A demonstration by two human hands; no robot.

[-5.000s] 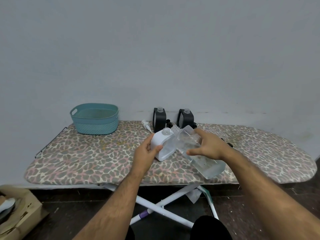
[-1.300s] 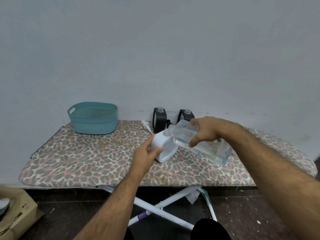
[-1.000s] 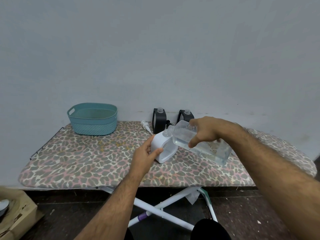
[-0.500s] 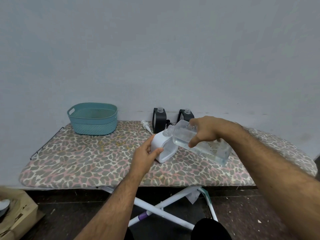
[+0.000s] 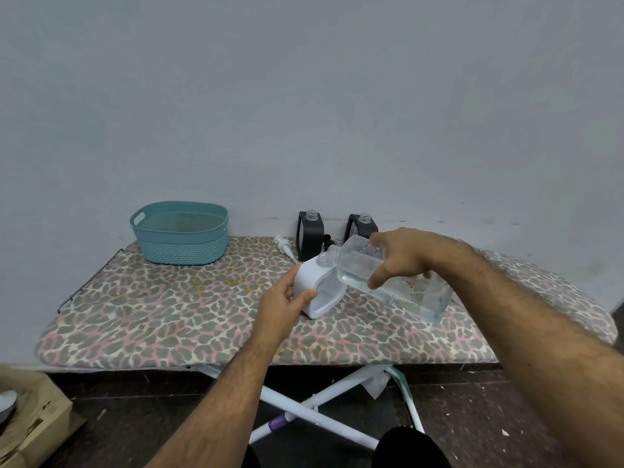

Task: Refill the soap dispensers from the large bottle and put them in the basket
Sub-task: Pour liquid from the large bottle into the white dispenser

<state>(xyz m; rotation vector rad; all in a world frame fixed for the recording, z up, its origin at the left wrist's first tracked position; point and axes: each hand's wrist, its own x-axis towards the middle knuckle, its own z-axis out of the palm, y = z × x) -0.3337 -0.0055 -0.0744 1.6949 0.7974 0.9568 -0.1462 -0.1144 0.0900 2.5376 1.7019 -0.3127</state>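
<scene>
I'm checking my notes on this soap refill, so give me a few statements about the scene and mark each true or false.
1. The right hand tips the large bottle toward the white dispenser. True.
2. The left hand rests inside the basket. False: it steadies the white dispenser.
3. Two black dispensers stand near the wall. True.
4. The basket holds a dispenser. False: none shows in it.

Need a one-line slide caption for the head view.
Right hand tips large bottle into white dispenser steadied by left hand.
</scene>
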